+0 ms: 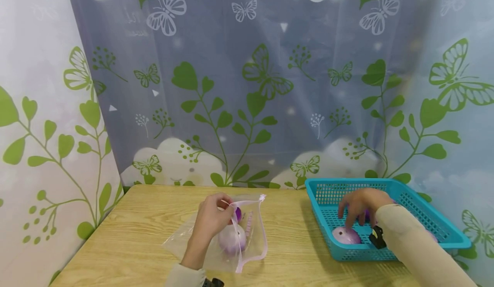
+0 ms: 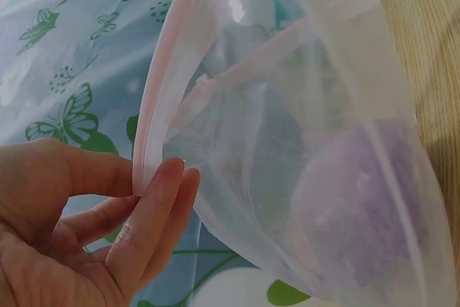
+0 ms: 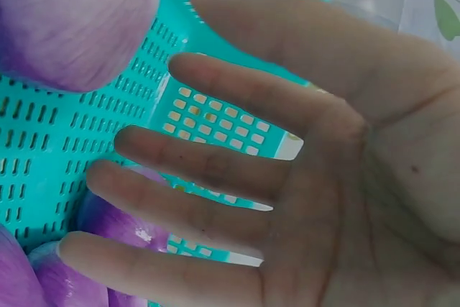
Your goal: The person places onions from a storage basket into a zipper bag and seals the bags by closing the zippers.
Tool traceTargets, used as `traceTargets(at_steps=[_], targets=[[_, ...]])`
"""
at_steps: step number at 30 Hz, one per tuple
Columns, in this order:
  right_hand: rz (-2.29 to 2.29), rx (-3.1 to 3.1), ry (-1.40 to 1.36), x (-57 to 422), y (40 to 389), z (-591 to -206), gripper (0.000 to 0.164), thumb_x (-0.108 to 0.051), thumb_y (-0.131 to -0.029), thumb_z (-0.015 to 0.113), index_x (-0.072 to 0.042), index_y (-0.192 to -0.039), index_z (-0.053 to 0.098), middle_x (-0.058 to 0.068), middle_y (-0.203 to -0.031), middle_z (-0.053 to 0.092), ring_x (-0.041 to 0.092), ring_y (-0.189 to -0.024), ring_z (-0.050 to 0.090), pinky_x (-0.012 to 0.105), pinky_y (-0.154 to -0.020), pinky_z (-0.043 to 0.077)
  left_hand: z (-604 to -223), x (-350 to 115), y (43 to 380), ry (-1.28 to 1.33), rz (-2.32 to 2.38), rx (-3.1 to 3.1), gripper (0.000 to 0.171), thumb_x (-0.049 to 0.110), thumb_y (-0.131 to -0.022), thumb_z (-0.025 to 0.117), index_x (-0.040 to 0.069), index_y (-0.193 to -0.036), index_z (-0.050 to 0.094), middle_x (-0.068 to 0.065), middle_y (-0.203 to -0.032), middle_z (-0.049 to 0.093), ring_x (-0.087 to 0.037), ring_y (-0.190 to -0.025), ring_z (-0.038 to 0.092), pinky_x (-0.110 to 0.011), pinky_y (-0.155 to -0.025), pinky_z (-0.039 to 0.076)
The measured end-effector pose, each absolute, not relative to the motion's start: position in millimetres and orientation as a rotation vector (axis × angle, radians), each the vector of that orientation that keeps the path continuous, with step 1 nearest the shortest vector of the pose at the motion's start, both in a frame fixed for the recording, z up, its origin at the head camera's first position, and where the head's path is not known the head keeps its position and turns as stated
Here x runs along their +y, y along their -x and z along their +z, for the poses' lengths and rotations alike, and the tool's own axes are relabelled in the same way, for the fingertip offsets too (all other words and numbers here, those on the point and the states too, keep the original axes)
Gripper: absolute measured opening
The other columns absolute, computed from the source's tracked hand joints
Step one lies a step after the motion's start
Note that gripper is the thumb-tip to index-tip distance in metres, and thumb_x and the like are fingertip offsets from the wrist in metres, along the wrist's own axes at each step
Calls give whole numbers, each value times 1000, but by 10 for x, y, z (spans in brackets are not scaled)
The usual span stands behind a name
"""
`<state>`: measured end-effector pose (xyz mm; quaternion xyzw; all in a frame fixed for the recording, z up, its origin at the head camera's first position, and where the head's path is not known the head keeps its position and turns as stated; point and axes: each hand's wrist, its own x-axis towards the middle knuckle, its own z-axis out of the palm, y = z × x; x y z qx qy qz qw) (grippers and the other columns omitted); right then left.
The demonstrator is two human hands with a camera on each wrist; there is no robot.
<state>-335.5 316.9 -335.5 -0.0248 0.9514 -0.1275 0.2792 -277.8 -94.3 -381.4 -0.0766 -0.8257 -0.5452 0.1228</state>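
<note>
My left hand [image 1: 213, 217] pinches the pink zip edge of a clear zip bag [image 2: 244, 141], holding its mouth apart on the wooden table. Inside the bag lies a pale purple onion [image 1: 231, 240]; a darker purple thing [image 1: 238, 214] shows behind my fingers, partly hidden. My right hand [image 1: 362, 205] is over the turquoise basket [image 1: 318, 212], palm down with the fingers spread and apart. It holds nothing. A purple-and-white onion [image 3: 79, 23] lies beyond its fingertips, and several darker purple onions [image 3: 118, 217] sit lower in that view, partly covered by the fingers.
The slotted basket stands at the right of the wooden table [image 1: 287, 231], its walls rising around the onions. A printed curtain [image 1: 231, 128] with leaves and butterflies hangs just behind the table's back edge and along both sides.
</note>
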Motion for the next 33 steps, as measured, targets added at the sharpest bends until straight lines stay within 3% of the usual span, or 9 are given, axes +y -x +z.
traceTargets(at_steps=[9, 16, 26, 33], targets=[[-257, 2475, 82, 3208, 3406, -3427, 38, -24, -85, 84, -26, -121, 71, 7, -101, 73, 27, -92, 73, 49, -84, 66, -3828, -938, 2795, 226, -1642, -2419, 9, 3, -94, 63, -1, -99, 68, -18, -91, 68, -18, -54, 69, -36, -56, 67], [-283, 2379, 70, 3229, 3460, -3458, 39, -19, -86, 82, -26, -123, 70, 12, -100, 75, 29, -94, 75, 53, -96, 63, -3835, -936, 2793, 237, -1654, -2420, 7, 4, -96, 61, 0, -100, 65, -16, -92, 63, -20, -54, 67, -40, -57, 67], [-302, 2349, 79, 3155, 3509, -3493, 39, -15, -84, 83, -24, -120, 71, 13, -106, 72, 29, -94, 75, 50, -92, 65, -3821, -933, 2786, 229, -1662, -2422, 6, 4, -97, 60, 1, -101, 64, -15, -90, 61, -17, -52, 64, -43, -59, 68], [-251, 2419, 112, 3071, 3511, -3465, 37, -16, -83, 84, -28, -116, 73, 13, -99, 74, 27, -91, 74, 46, -86, 67, -3812, -926, 2780, 211, -1698, -2414, 6, 4, -97, 59, 1, -101, 63, -14, -91, 59, -18, -55, 62, -42, -61, 68]])
